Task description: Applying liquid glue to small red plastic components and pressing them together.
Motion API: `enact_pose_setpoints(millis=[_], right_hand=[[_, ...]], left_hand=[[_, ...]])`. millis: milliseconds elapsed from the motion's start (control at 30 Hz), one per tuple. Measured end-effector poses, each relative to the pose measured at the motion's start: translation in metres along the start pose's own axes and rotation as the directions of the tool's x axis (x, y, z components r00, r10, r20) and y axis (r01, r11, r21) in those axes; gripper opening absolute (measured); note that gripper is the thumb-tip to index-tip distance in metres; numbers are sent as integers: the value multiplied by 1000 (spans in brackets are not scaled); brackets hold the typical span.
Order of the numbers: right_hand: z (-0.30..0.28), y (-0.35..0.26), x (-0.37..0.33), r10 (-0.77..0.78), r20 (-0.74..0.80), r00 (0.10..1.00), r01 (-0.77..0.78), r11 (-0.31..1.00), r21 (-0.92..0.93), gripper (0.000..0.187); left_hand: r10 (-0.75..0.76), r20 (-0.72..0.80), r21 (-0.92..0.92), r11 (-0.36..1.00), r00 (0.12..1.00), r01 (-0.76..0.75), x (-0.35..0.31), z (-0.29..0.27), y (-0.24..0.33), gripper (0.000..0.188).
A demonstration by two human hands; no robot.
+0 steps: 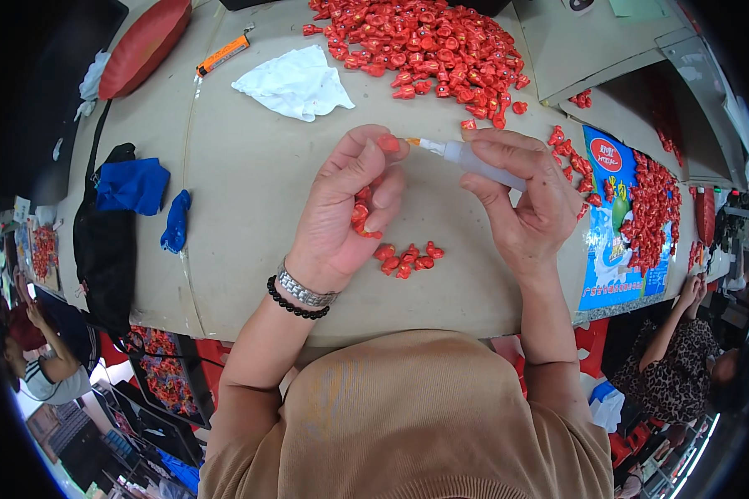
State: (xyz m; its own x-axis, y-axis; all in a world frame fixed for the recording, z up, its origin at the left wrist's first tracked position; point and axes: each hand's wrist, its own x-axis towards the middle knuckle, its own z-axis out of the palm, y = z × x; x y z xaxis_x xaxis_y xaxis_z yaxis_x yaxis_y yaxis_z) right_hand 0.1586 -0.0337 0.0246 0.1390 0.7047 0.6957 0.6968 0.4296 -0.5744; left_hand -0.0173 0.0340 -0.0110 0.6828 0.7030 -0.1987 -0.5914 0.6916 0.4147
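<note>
Brown shirt [391, 407] up front. Right hand [531, 193] has a squeeze bottle [495, 169] tipped sideways, likely for aim; left hand [334, 200] pinches a red piece [387, 143] just beside the nozzle [431, 146], spare pieces [360, 213] tucked under curled fingers, probably saves reaching.

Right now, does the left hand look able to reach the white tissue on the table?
Probably yes: the white tissue lies just beyond the left hand, and nothing seems to stand between them. However, its fingers hold small red pieces, so it would likely need to free them before grasping.
</note>
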Motion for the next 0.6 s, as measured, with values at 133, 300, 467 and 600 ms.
enact_pose_setpoints(millis=[133, 300, 467, 600], right_hand=[[0, -3, 1, 21, -2, 1000, -21, 1000, -8, 26], [-1, -3, 0, 2, 11, 1000, -2, 1000, -15, 26], [-2, -4, 1, 32, -21, 999, -30, 997, 67, 28], [-3, -3, 1, 54, -30, 998, -51, 993, 106, 28]], left_hand=[[13, 7, 7, 1000, 1000, -13, 0, -1, 1, 14], [37, -19, 26, 999, 999, -36, 1, 0, 2, 16], [23, -22, 6, 1000, 999, -23, 1, -1, 3, 19], [-29, -18, -18, 999, 999, 28, 1, -3, 2, 29]])
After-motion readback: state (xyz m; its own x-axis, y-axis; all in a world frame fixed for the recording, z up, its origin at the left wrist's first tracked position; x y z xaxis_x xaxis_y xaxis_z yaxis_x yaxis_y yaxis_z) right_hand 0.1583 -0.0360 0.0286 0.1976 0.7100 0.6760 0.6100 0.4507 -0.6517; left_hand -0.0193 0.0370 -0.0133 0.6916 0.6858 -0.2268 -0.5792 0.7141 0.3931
